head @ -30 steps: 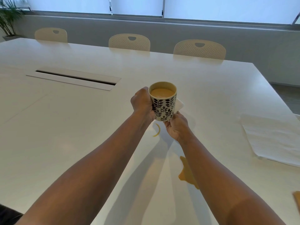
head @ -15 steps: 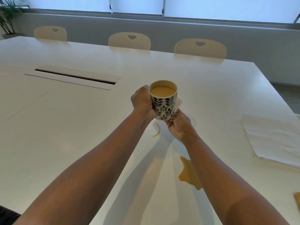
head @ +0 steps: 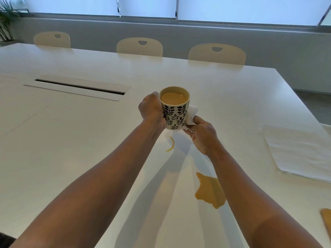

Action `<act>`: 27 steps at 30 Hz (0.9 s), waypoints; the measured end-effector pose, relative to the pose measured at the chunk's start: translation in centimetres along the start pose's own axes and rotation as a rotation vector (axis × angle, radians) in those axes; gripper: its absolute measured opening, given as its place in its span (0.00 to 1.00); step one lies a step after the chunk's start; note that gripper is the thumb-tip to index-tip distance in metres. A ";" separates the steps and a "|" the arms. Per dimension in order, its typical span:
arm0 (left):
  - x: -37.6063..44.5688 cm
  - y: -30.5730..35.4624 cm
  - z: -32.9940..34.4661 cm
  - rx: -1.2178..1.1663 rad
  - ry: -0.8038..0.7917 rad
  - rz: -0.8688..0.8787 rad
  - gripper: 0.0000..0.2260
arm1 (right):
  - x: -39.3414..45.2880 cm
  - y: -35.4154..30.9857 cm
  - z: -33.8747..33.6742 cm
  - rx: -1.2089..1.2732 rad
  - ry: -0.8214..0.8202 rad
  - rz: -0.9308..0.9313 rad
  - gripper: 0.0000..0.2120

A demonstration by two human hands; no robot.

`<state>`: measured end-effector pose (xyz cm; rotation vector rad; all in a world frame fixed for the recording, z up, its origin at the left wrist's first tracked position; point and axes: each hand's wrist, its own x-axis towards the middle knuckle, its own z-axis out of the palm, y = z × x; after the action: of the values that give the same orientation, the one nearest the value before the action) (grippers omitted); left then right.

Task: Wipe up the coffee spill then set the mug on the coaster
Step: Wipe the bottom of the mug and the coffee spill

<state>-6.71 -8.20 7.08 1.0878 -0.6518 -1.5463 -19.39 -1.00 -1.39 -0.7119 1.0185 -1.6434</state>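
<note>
Head view: left hand (head: 152,111) keeps its closed grip on the mug (head: 174,108) above the tabletop (head: 71,140); right hand (head: 201,135), pinching a tissue (head: 192,113), has shifted to the mug's side (puddle (head: 209,190) unwiped, coaster (head: 326,221) far right).

No text, label, brand or number reads anywhere; the mug (head: 175,111) carries only a dark leaf pattern, no lettering.
</note>
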 end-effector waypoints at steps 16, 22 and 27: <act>1.1 0.4 -1.7 0.015 0.119 0.041 0.10 | -3.0 1.3 -0.2 -0.338 -0.017 0.180 0.19; 1.5 0.8 -2.4 0.007 0.129 0.054 0.10 | -1.8 0.7 0.7 -0.775 0.138 0.085 0.12; 1.6 0.8 -2.5 -0.005 0.121 0.049 0.12 | -1.4 1.3 1.3 -1.317 0.136 -0.242 0.15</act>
<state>-4.15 -9.59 6.23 1.1443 -0.5875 -1.4275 -17.31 -0.15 -1.90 -1.6088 2.1871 -1.0305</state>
